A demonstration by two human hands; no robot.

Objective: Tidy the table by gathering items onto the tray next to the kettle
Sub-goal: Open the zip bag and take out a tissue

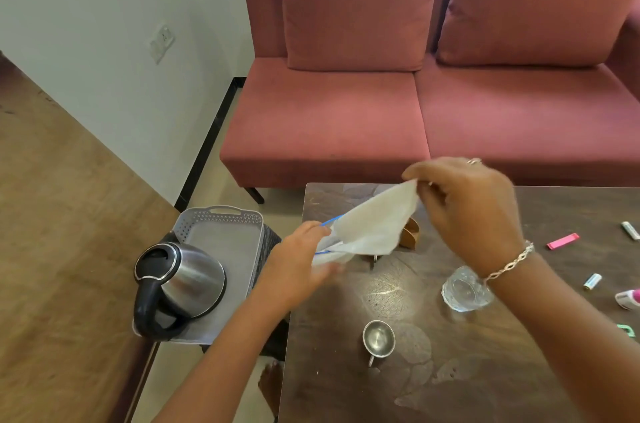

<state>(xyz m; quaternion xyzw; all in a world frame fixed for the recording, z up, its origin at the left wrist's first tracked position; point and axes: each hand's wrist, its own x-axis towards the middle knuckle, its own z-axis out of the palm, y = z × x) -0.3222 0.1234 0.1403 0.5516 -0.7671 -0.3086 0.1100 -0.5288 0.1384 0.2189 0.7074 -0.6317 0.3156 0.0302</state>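
1. Surface. I see a dark wooden table [450, 370] with pale leaf-shaped marks filling the 5 o'clock part of the head view (12 o'clock is straight away from the wearer).
- A steel cup [378, 339] stands upright near the table's left edge.
- A clear glass bowl [465, 291] sits at 2 o'clock from the cup, partly behind the right wrist.
- A brown holder [410, 235] shows past the sheet near the table's far edge.
- At 3 o'clock lie a pink clip [562, 241] and a small battery [592, 281], well apart from each other.

2. Room. A pink sofa [329, 117] stands at 12 o'clock beyond the table. A pale wall with a socket [162, 43] runs off at 10 o'clock, and a wooden surface fills 9 o'clock.

3. Task items. The grey tray [221, 242] lies at 9 o'clock from the table, just beside its left edge. The kettle [183, 280] stands over the tray's 7 o'clock corner. The rest of the tray floor holds nothing.

4. Hands.
- The left hand [301, 266] grips the lower end of a white sheet [374, 225] with a blue strip, fingers curled round it.
- The right hand [471, 211], wearing a bracelet and ring, pinches the sheet's upper corner between thumb and fingers.
- The sheet hangs stretched between them, in the air above the table's 11 o'clock corner, not on the tray.
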